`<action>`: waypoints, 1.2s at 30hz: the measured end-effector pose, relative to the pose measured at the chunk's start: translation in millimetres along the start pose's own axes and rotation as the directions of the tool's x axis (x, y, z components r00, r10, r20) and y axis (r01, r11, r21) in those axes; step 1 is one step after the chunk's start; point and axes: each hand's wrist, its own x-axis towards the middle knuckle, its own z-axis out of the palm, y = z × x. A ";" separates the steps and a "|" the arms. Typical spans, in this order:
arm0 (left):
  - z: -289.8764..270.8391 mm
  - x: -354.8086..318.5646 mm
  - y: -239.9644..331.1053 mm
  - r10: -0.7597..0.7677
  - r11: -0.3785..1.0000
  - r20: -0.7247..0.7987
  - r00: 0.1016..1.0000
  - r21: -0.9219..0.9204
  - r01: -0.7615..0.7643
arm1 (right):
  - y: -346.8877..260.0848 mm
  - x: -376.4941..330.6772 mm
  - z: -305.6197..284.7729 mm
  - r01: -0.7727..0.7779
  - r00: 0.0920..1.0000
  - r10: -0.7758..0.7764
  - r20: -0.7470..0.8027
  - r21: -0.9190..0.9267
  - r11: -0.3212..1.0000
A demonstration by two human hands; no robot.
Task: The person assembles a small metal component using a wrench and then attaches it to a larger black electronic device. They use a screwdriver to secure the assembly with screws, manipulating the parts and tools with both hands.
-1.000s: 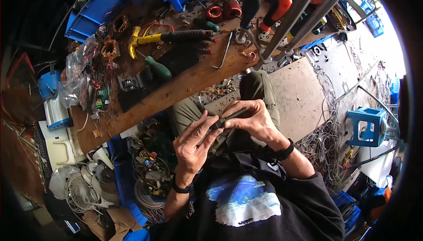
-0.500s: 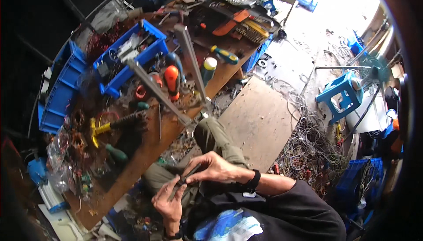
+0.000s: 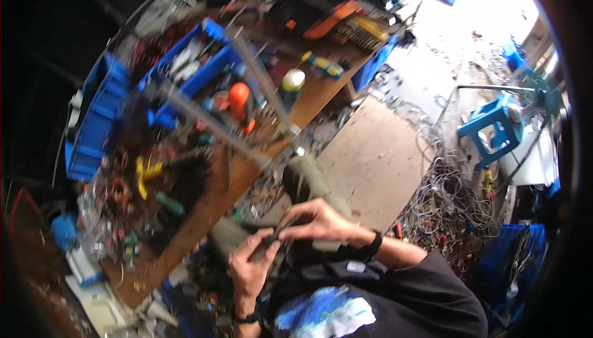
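A: Where's the small dark pc (image 3: 276, 237)?
B: Btwn fingertips of L hand (image 3: 251, 266) & R hand (image 3: 320, 222), over the olive trousers (image 3: 315, 180).
A: Both gripping?
B: Yep: R thumb + fingers pinch it, L thumb + fingers hold its left end; blur hides exact contact.

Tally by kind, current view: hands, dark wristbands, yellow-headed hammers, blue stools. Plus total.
Hands: 2 (left hand, right hand)
Dark wristbands: 2 (left wristband, right wristband)
Yellow-headed hammer: 1
Blue stool: 1
Total: 6
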 end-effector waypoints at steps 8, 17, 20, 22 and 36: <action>3.5 4.3 -10.9 -0.153 0.858 0.221 0.963 -0.455 0.240 | -24.9 -24.8 -81.6 -0.057 0.998 0.061 0.000 -0.378 0.924; -11.7 -1.3 -29.6 0.035 0.969 0.153 0.988 -0.249 0.005 | -72.4 -40.1 -280.5 -0.104 0.708 -0.337 -0.620 -0.565 0.819; -16.8 -1.7 -35.5 -0.307 0.581 0.313 0.899 -0.686 0.437 | -95.3 -28.4 -329.2 -0.156 0.577 -0.534 -0.618 -0.725 0.671; -19.4 -2.6 -37.8 -0.372 0.545 0.318 0.872 -0.686 0.482 | -116.3 -13.9 -357.3 -0.230 0.542 -0.536 -0.647 -0.728 0.646; -27.0 -11.3 -41.7 -0.324 0.806 0.074 0.943 -0.500 0.316 | -144.9 72.0 -428.2 -0.214 0.465 -0.650 -0.601 -0.789 0.576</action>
